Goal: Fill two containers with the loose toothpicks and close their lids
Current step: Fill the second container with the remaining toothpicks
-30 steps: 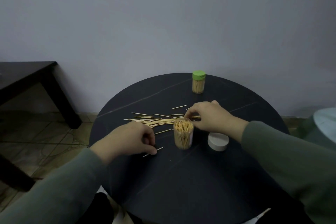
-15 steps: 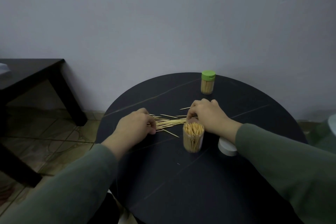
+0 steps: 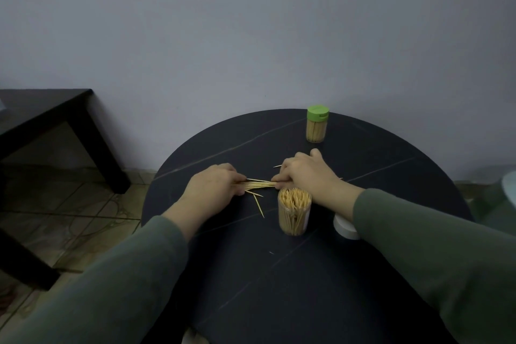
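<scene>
Head: hands (image 3: 212,184) (both) bunching toothpicks (image 3: 259,184)

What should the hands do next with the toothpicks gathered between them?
Probably lift the toothpick bundle, pinched between the left hand and right hand, into the open container beside it; its white lid is off, while the green-lidded container is already closed.

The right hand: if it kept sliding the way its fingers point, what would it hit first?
The right hand points left along the table, so it would likely meet the bundle of toothpicks first, then the left hand holding the bundle's other end.
</scene>
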Demonstrator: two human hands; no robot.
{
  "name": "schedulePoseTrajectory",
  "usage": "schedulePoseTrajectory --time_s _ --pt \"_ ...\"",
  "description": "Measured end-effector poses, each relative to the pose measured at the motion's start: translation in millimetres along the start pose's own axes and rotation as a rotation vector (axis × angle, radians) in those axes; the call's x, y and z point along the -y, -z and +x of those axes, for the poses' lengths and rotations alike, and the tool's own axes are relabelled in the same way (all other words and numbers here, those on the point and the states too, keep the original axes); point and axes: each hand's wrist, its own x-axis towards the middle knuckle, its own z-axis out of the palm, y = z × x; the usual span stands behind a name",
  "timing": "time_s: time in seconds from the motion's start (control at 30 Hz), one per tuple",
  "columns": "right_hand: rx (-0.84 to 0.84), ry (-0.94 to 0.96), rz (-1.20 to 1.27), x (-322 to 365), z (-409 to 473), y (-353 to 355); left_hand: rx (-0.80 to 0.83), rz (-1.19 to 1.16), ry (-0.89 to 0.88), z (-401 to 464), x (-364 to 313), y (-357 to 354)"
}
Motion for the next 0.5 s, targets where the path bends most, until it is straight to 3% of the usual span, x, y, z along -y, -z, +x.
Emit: schedulePoseTrajectory --time_s 0.2,0.5 --pt "-0.107 -0.046 0.023 -11 -10 -3 -0.037 0.115 -0.046 3 -15 -3" --pt "-0.071 -0.019 -0.107 -16 -14 -2 -0.113 0.154 -0.073 0 -28 -4"
